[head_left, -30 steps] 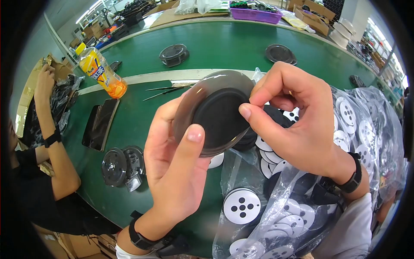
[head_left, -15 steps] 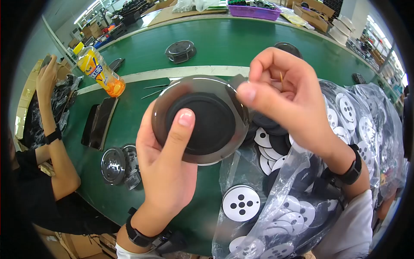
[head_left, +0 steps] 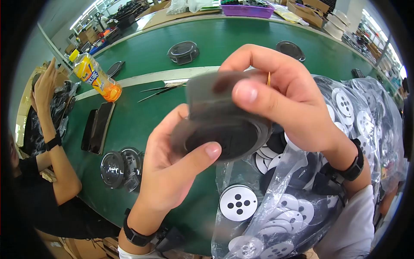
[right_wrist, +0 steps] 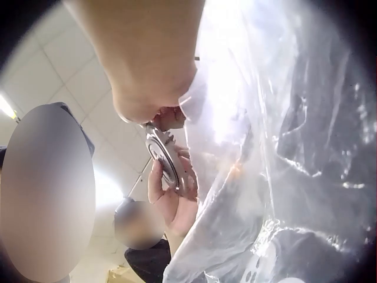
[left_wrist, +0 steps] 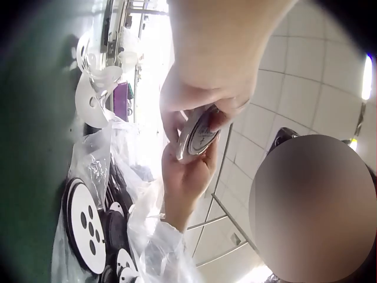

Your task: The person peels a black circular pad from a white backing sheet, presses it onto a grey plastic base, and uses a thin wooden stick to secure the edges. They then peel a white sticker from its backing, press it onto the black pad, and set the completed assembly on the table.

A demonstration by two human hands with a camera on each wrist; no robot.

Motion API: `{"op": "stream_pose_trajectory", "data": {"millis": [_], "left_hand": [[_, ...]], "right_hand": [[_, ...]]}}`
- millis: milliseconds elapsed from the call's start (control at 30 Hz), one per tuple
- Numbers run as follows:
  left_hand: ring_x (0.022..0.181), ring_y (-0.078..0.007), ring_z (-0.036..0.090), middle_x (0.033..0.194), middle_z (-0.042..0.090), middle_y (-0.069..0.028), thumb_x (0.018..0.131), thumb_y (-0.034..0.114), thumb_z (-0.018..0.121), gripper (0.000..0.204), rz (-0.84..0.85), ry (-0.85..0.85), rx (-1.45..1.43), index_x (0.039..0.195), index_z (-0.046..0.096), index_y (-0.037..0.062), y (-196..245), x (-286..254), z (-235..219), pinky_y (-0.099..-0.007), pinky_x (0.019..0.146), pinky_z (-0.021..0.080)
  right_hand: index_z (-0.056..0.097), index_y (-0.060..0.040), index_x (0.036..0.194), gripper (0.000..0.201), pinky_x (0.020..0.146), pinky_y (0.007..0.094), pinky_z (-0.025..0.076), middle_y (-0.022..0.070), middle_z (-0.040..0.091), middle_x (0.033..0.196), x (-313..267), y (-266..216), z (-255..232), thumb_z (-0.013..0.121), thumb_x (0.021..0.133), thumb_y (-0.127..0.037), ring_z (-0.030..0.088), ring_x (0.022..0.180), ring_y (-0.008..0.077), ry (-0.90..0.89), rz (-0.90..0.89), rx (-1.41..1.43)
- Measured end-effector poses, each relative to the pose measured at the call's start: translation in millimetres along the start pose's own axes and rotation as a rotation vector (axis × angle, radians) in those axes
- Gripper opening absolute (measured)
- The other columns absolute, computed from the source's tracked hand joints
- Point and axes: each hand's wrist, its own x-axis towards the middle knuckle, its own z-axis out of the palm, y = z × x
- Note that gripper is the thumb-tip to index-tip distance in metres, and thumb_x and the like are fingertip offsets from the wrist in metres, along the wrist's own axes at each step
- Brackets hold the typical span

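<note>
A round dark part with a black centre [head_left: 237, 138] is held up in the head view, blurred. My left hand [head_left: 170, 172] grips its left side, thumb across the face. Above it, my right hand [head_left: 284, 95] pinches a smoky see-through piece [head_left: 207, 93] between thumb and fingers; whether that piece is joined to the part I cannot tell. A thin pointed orange tip [head_left: 269, 79] shows by the right fingers. The left wrist view shows the round part [left_wrist: 200, 135] between both hands; the right wrist view shows its ribbed edge [right_wrist: 168, 156].
Plastic bags with white, holed discs [head_left: 280, 220] lie at the right. Clear round cases [head_left: 114, 168], a phone [head_left: 101, 129], tweezers [head_left: 161, 91] and a bottle [head_left: 95, 77] stand or lie left. More round cases [head_left: 183, 52] sit farther back; another person's arm [head_left: 54, 142] is at far left.
The round part has tilted and dropped lower in my left hand. My right hand has moved left from its edge, and the smoky piece now stands raised above the part.
</note>
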Motion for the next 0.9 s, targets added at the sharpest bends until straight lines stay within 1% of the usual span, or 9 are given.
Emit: {"op": "stream_pose_trajectory", "data": {"millis": [67, 133, 167, 333, 400, 500, 567, 667, 900], "left_hand": [[0.102, -0.0155, 0.053, 0.109, 0.057, -0.0099, 0.079, -0.002, 0.060, 0.045, 0.050, 0.011, 0.035, 0.120, 0.043, -0.0033, -3, -5, 4, -0.0293, 0.090, 0.041], [0.103, -0.0153, 0.052, 0.111, 0.056, -0.0108, 0.081, 0.000, 0.060, 0.044, 0.032, -0.063, 0.038, 0.121, 0.042, -0.0040, -5, -9, 3, -0.0295, 0.090, 0.041], [0.102, -0.0156, 0.053, 0.111, 0.057, -0.0118, 0.082, 0.000, 0.059, 0.042, 0.095, -0.094, 0.068, 0.121, 0.043, -0.0045, -7, -8, 3, -0.0296, 0.088, 0.043], [0.099, -0.0159, 0.056, 0.107, 0.059, -0.0124, 0.081, -0.002, 0.060, 0.040, 0.163, -0.086, 0.100, 0.118, 0.045, -0.0056, -10, -10, 9, -0.0287, 0.086, 0.045], [0.097, -0.0158, 0.056, 0.106, 0.059, -0.0126, 0.081, -0.003, 0.060, 0.039, 0.199, -0.064, 0.095, 0.117, 0.046, -0.0060, -11, -9, 12, -0.0283, 0.085, 0.046], [0.094, -0.0153, 0.058, 0.102, 0.061, -0.0119, 0.079, -0.002, 0.062, 0.037, 0.168, 0.011, 0.139, 0.113, 0.049, -0.0063, -14, -9, 15, -0.0280, 0.083, 0.047], [0.091, -0.0146, 0.059, 0.099, 0.062, -0.0110, 0.078, -0.002, 0.064, 0.035, 0.127, 0.085, 0.103, 0.110, 0.051, -0.0063, -16, -9, 15, -0.0274, 0.081, 0.047], [0.088, -0.0139, 0.060, 0.097, 0.062, -0.0102, 0.076, -0.001, 0.066, 0.034, 0.164, 0.104, 0.133, 0.107, 0.052, -0.0058, -19, -9, 15, -0.0266, 0.079, 0.048], [0.085, -0.0137, 0.061, 0.093, 0.064, -0.0092, 0.074, -0.001, 0.068, 0.032, 0.099, 0.121, 0.111, 0.102, 0.055, -0.0047, -23, -3, 9, -0.0260, 0.078, 0.048]], "right_hand": [[0.050, 0.0012, 0.098, 0.022, 0.067, 0.0177, 0.041, 0.0056, 0.061, 0.085, -2, -10, 0, 0.056, 0.087, -0.017, 0.054, 0.076, 0.0043, -0.100, 0.093, -0.201], [0.050, 0.0019, 0.096, 0.020, 0.064, 0.0171, 0.039, 0.0060, 0.061, 0.083, -4, -14, 4, 0.059, 0.085, -0.012, 0.053, 0.074, 0.0039, -0.067, 0.104, -0.168], [0.050, 0.0014, 0.094, 0.019, 0.062, 0.0167, 0.038, 0.0055, 0.061, 0.082, -4, -17, 5, 0.060, 0.084, -0.011, 0.053, 0.072, 0.0034, -0.080, 0.115, -0.113], [0.049, -0.0003, 0.089, 0.018, 0.056, 0.0159, 0.036, 0.0034, 0.060, 0.077, -6, -21, 5, 0.062, 0.083, -0.012, 0.050, 0.067, 0.0016, -0.108, 0.109, -0.048], [0.048, -0.0013, 0.087, 0.018, 0.054, 0.0156, 0.035, 0.0022, 0.059, 0.076, -6, -20, 8, 0.062, 0.084, -0.013, 0.048, 0.065, 0.0006, -0.074, 0.140, -0.006], [0.047, -0.0018, 0.086, 0.017, 0.053, 0.0155, 0.035, 0.0022, 0.059, 0.076, -6, -5, 6, 0.060, 0.085, -0.013, 0.047, 0.064, 0.0001, -0.006, 0.176, -0.095], [0.047, -0.0018, 0.086, 0.016, 0.053, 0.0153, 0.036, 0.0027, 0.059, 0.076, -6, -1, 6, 0.059, 0.086, -0.013, 0.048, 0.064, 0.0003, -0.010, 0.177, -0.060], [0.047, -0.0016, 0.086, 0.015, 0.054, 0.0157, 0.037, 0.0037, 0.060, 0.076, -8, 2, 13, 0.057, 0.087, -0.013, 0.049, 0.064, 0.0009, 0.032, 0.189, -0.040], [0.049, -0.0003, 0.087, 0.019, 0.053, 0.0179, 0.040, 0.0038, 0.060, 0.074, -10, 15, 19, 0.057, 0.087, -0.017, 0.051, 0.063, 0.0022, 0.165, 0.224, -0.024]]}}
